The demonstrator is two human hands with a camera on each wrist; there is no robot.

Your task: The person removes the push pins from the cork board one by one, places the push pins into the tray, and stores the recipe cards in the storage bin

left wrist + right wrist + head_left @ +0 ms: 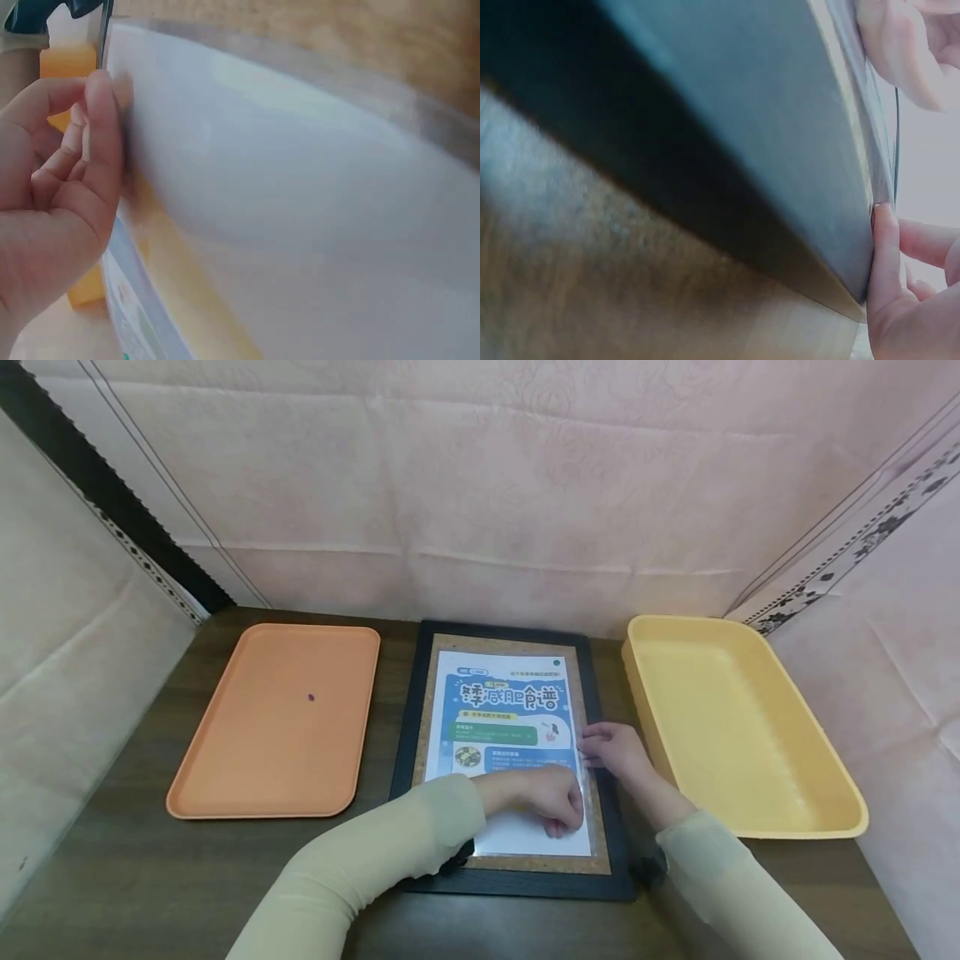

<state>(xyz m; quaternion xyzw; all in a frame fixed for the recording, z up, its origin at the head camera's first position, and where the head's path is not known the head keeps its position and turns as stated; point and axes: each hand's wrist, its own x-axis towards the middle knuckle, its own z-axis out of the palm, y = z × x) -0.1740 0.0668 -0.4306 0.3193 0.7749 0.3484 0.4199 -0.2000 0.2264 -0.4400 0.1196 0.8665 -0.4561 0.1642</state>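
A laminated sheet (498, 710) with blue and green printing lies on a cork board (423, 735) in a black frame (626, 852). My left hand (551, 797) reaches across the sheet's lower right part with its fingers curled. In the left wrist view, the left thumb (103, 135) and index fingertip meet beside the sheet; anything between them is hidden. Higher along the sheet's right edge, my right hand (618, 750) touches it with fairly straight fingers. The right thumb (886, 247) lies against that edge in the right wrist view. A small green dot (557, 662) marks the sheet's top right corner.
An orange tray (277, 768) on the left bears one small purple piece (311, 697), too small to identify. To the right of the board stands a deep yellow tub (723, 727). Everything rests on a dark wooden table (97, 877), with pale cloth (480, 485) hung around it.
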